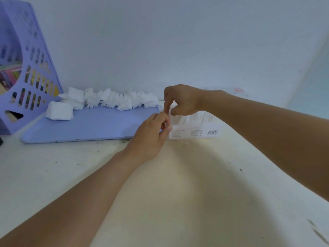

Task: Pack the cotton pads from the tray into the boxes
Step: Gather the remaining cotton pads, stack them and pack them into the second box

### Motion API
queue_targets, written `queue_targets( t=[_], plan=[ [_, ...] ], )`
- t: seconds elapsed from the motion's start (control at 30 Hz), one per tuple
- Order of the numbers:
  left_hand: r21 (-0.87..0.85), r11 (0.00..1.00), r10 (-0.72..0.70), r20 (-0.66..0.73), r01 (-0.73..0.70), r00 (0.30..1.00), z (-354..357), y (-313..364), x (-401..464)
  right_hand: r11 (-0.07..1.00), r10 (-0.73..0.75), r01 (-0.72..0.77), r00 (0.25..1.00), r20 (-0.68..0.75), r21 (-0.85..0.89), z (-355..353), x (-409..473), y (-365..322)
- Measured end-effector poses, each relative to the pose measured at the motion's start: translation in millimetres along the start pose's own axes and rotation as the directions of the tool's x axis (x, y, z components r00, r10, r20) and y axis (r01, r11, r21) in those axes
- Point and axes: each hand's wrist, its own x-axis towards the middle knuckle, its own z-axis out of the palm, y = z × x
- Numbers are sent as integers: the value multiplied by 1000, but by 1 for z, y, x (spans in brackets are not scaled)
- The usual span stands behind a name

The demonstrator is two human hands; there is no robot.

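Note:
A flat lilac tray point(92, 125) lies on the table with white cotton pads point(110, 99) heaped along its far edge and one stack point(59, 111) at its left. To the right of the tray stands a clear box point(195, 130) with a barcode label, filled with upright pads. My left hand point(153, 134) grips the box's left end between thumb and fingers. My right hand point(181, 100) hovers over the same end, its index finger pointing down onto the pads inside, the other fingers curled.
A lilac slotted file holder point(26, 72) with colourful papers stands at the far left beside the tray. A pale wall rises just behind the tray and box. The cream table top point(178, 184) spreads toward me, speckled with dark crumbs.

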Motion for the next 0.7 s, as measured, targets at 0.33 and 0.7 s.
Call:
queue_targets(
  t=[0.33, 0.7],
  plan=[
    [-15, 1000, -5, -4, 5, 1000, 1, -2, 0, 976, 84, -62, 992, 97, -208, 19, 12, 13],
    [-44, 999, -22, 12, 22, 1000, -2, 0, 0, 967, 190, -164, 974, 120, -196, 9, 16, -7]
  ],
)
